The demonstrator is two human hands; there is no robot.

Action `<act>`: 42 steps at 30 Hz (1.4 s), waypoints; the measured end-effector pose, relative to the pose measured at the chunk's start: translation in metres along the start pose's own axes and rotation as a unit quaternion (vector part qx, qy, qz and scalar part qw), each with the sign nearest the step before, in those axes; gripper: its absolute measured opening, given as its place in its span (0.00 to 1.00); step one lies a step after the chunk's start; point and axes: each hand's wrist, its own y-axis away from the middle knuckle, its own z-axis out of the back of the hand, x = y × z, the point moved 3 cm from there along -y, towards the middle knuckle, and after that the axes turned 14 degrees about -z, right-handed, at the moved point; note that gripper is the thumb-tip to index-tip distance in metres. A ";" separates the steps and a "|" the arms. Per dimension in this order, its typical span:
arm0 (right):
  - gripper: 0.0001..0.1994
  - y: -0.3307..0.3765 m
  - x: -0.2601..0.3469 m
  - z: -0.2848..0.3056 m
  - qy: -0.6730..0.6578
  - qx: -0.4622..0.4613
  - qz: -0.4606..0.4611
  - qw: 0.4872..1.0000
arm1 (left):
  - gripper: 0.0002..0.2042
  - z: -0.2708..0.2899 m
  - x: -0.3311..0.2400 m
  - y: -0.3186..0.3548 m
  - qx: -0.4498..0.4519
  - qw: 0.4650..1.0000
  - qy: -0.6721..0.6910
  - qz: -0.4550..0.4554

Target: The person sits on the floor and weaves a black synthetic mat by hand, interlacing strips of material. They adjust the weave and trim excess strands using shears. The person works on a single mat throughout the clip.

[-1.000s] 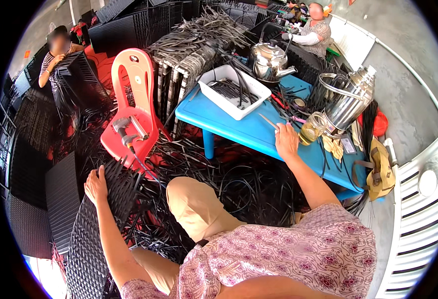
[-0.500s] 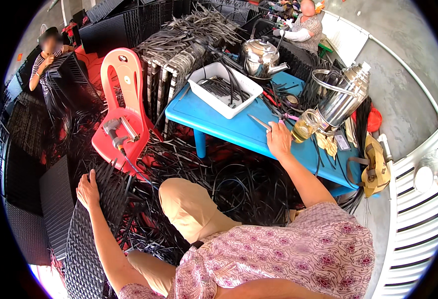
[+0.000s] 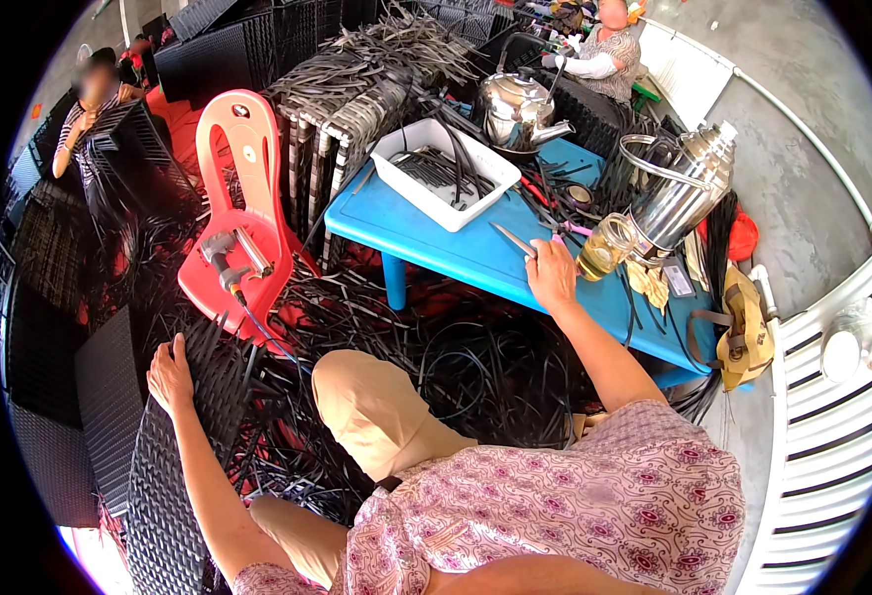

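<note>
My left hand (image 3: 170,377) grips the upper edge of a black woven panel (image 3: 173,486), which stands at my lower left with loose strip ends at its top. My right hand (image 3: 553,275) is over the front edge of a blue table (image 3: 436,243), closed on a slim, pointed grey blade (image 3: 513,239); its grip is hidden in my fingers. Just right of that hand is a glass jar (image 3: 606,246) of yellowish liquid. A pink handle (image 3: 577,229) shows behind my fingers; whether it belongs to the blade I cannot tell.
A white tray (image 3: 406,164) of black strips, a steel kettle (image 3: 517,111) and a steel flask (image 3: 684,183) occupy the table. A power tool (image 3: 223,260) lies on a red chair (image 3: 242,213), its hose trailing down. Black strips (image 3: 456,377) litter the floor. Co-workers sit far left and far right.
My hands keep their places on the panel and the blade. The whole view has shifted slightly. At far left, the co-worker's head and arm have moved a little.
</note>
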 end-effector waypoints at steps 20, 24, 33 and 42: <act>0.13 0.000 0.004 0.004 -0.005 -0.020 0.015 1.000 | 0.32 -0.003 0.002 0.000 -0.003 1.000 -0.002 -0.009; 0.13 0.000 0.003 0.004 -0.002 -0.014 0.008 1.000 | 0.32 -0.003 0.003 -0.001 -0.001 1.000 -0.008 -0.002; 0.14 0.001 0.001 0.002 0.016 -0.017 0.001 1.000 | 0.33 -0.003 0.004 -0.002 0.015 1.000 -0.002 0.003; 0.14 0.000 0.004 0.005 0.009 0.019 -0.036 0.999 | 0.34 -0.003 0.004 -0.001 0.007 1.000 -0.005 0.003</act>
